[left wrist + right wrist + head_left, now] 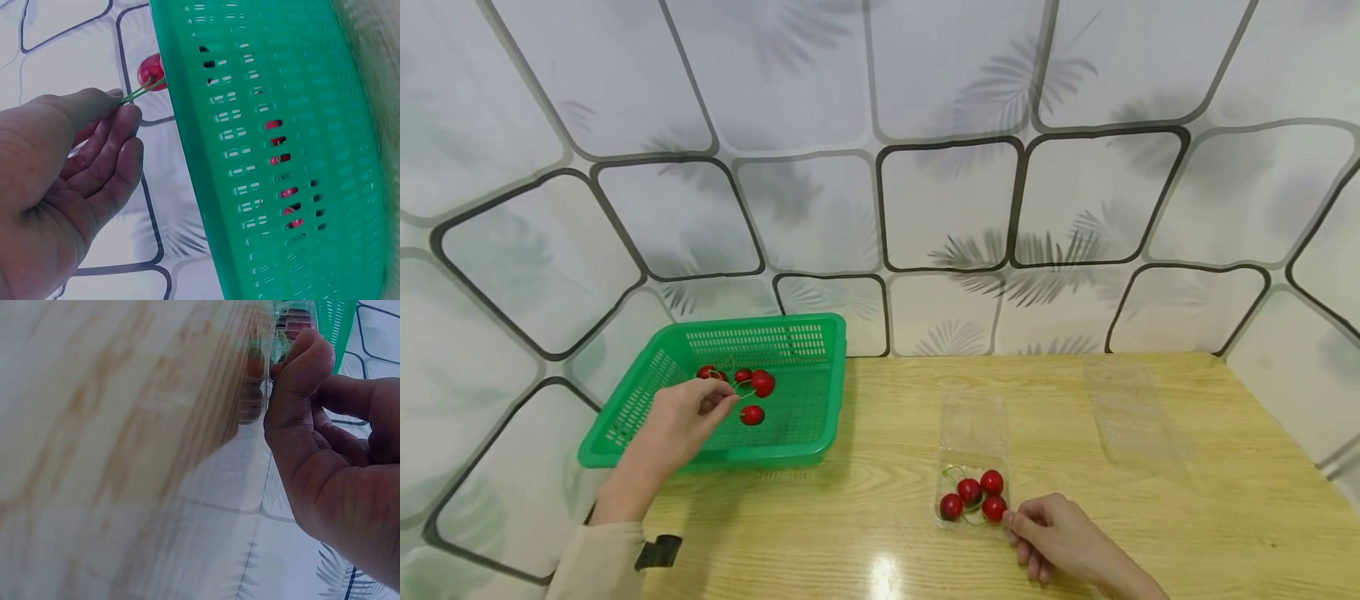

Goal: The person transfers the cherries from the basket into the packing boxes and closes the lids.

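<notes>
My left hand [688,421] is over the green basket [838,400] and pinches thin green stems between thumb and forefinger. From these stems hangs a red cherry [151,72], in the left wrist view just above the basket's rim. Other cherries [752,415] lie on the basket floor, partly hidden by the hand. At the front of the table, my right hand [1054,533] grips the near right corner of a clear plastic box [942,483] with thumb and curled fingers. Several cherries [969,492] are inside it, and its lid [973,421] lies folded back.
Another clear plastic piece [1131,412] lies flat at the back right of the wooden table [880,500]. A wall covering [947,208] with a tile and leaf pattern rises right behind the table and at both sides.
</notes>
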A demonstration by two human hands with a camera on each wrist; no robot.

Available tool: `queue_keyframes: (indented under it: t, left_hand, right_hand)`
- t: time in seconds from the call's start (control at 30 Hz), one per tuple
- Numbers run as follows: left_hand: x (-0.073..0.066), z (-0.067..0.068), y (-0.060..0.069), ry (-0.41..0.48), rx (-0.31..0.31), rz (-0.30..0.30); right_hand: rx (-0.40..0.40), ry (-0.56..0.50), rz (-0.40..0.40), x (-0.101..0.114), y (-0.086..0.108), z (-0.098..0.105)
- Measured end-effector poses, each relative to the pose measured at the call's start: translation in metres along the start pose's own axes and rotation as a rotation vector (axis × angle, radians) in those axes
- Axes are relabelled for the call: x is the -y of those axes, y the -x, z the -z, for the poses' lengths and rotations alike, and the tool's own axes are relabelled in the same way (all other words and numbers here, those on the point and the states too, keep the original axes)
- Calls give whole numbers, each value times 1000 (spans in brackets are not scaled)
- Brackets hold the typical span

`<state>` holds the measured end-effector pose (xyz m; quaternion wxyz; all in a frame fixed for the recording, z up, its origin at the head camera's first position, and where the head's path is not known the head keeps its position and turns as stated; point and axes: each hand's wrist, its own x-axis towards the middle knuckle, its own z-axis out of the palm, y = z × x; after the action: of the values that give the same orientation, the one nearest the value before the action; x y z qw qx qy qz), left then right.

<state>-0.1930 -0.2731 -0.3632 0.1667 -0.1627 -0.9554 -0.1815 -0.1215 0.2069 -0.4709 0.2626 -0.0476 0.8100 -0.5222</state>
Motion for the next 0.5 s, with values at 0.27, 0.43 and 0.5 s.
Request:
queue_keyframes:
  t: [0.27, 0.43, 0.5]
  left_hand:
    - [-7, -4, 5, -20, -65, -30]
    - [-11, -8, 7, -17, -119, -56]
    - [-12, -10, 7, -21, -154, -73]
  right_hand:
    - [-5, 3, -17, 2, -1, 0]
    - [-12, 11, -7, 1, -1, 1]
    - [-13, 17, -7, 1, -1, 1]
